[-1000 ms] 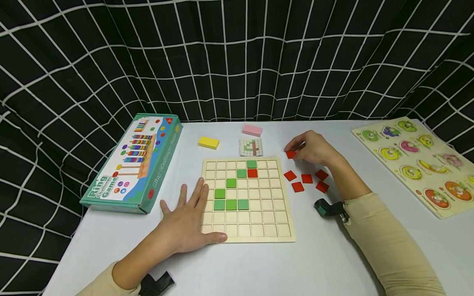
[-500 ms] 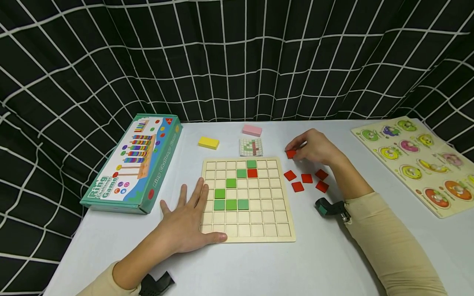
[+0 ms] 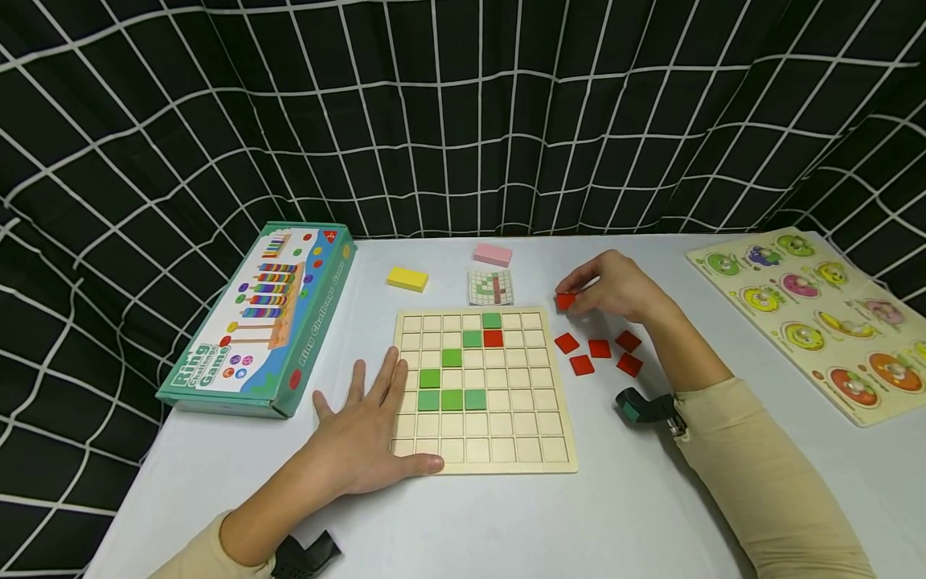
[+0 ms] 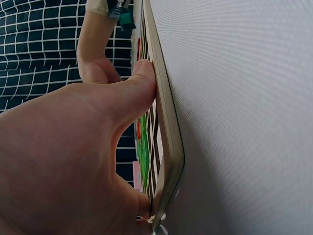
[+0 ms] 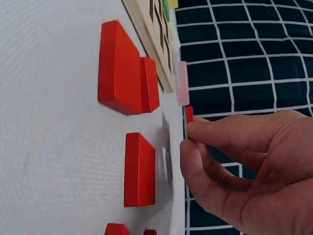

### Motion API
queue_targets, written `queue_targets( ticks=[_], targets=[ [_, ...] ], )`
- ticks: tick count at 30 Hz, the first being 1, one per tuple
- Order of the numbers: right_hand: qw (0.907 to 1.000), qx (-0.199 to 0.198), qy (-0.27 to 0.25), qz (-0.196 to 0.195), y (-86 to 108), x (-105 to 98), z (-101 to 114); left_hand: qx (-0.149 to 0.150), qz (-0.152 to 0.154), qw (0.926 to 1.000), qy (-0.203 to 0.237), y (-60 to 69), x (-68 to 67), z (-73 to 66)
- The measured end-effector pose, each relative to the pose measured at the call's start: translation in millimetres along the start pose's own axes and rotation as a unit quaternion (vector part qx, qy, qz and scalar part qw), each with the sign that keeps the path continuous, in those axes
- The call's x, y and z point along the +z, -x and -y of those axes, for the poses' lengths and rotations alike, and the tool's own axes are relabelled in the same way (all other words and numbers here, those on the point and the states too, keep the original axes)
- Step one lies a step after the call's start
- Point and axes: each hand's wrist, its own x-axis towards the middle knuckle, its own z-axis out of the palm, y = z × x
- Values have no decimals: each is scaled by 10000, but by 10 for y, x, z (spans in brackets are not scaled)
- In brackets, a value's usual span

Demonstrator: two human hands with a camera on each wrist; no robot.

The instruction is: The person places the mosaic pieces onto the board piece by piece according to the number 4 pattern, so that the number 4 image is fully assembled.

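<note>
the right hand (image 3: 613, 288) pinches a red tile (image 3: 565, 301) between fingertips.

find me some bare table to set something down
Free: the table on the grid's near side, between the left wrist camera and right sleeve; also between that sleeve and the fruit board. Crowded: right of the grid, with red tiles and the right hand; beyond it, with the card, pink block and yellow block.
</note>
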Motion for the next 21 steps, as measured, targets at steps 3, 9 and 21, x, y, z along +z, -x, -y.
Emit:
queue_targets(
  ticks=[3, 9, 21],
  targets=[
    [10000, 36, -10, 34, 10, 0, 33, -6, -11, 10000, -21, -3, 2, -1],
    [10000, 2, -48, 87, 54, 27, 109, -4, -33, 10000, -47, -4, 5, 3],
    [9994, -300, 17, 194, 164, 132, 312, -10, 7, 10000, 59, 9, -8, 3]
  ],
)
